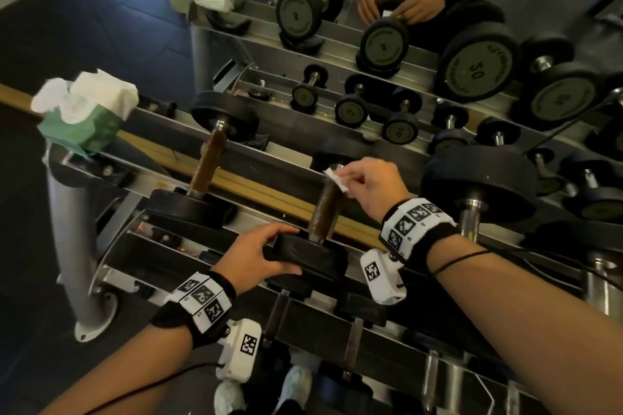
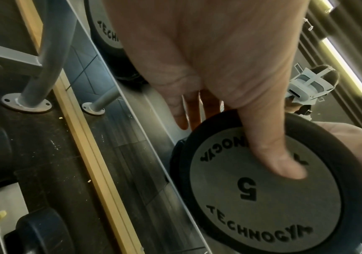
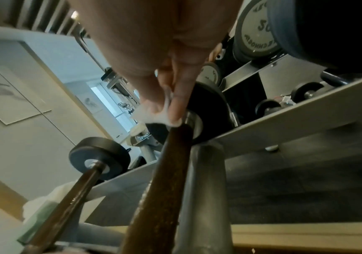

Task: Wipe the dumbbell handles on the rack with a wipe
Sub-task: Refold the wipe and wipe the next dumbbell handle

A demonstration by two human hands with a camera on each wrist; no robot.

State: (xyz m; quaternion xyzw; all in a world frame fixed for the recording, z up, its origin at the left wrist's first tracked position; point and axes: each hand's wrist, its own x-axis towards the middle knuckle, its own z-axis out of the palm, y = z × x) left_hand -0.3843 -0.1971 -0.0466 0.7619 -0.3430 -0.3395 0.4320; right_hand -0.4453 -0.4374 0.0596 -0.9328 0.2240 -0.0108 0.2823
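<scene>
A small dumbbell with a brown handle (image 1: 326,209) lies across the top shelf of the metal rack (image 1: 70,229). My left hand (image 1: 266,253) grips its near black head (image 1: 313,254); in the left wrist view the thumb (image 2: 280,159) presses the grey face marked 5 (image 2: 262,197) and the fingers reach round the rim. My right hand (image 1: 357,178) pinches a small folded white wipe (image 1: 337,178) against the far end of that handle, beside the far head. The right wrist view shows the wipe (image 3: 153,115) between thumb and fingers at the top of the handle (image 3: 164,171).
A second brown-handled dumbbell (image 1: 207,162) lies to the left. A green pack of white wipes (image 1: 84,111) stands on the rack's left end. A large dumbbell (image 1: 478,182) sits right of my right hand. A mirror (image 1: 387,0) behind repeats the rack and hands. Lower shelves hold more dumbbells.
</scene>
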